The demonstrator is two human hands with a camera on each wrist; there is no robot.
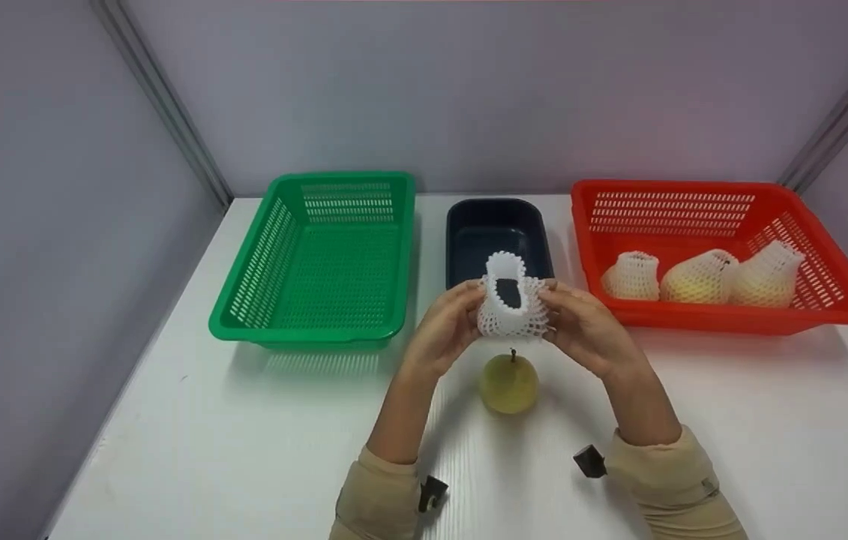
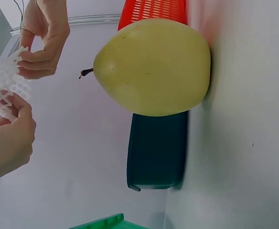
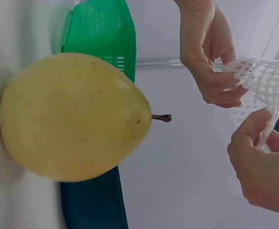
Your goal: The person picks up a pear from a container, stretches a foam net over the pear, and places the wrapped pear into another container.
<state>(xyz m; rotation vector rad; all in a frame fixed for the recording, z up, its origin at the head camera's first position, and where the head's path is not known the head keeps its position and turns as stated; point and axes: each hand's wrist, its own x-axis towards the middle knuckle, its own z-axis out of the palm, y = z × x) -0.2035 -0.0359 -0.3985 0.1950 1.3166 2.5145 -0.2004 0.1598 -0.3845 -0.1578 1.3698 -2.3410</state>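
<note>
A white foam net sleeve [image 1: 513, 319] is held up between both hands, its mouth stretched wide. My left hand [image 1: 444, 330] pinches its left edge and my right hand [image 1: 590, 328] pinches the right edge. Below and nearer to me, a yellow-green pear [image 1: 509, 384] stands upright on the table, stem up, apart from both hands. In the left wrist view the pear [image 2: 154, 67] looms large, with the net [image 2: 3, 81] off to one side. The right wrist view likewise has the pear [image 3: 75, 117] close up and the net [image 3: 266, 81] between the fingers.
On the left stands a green basket [image 1: 311, 335] with nothing in it. Behind the hands is a dark blue bin [image 1: 495, 204]. To the right, a red basket [image 1: 723, 319] holds several net-wrapped pears [image 1: 701, 279]. Walls close in the white table [image 1: 259, 465] at the back and sides.
</note>
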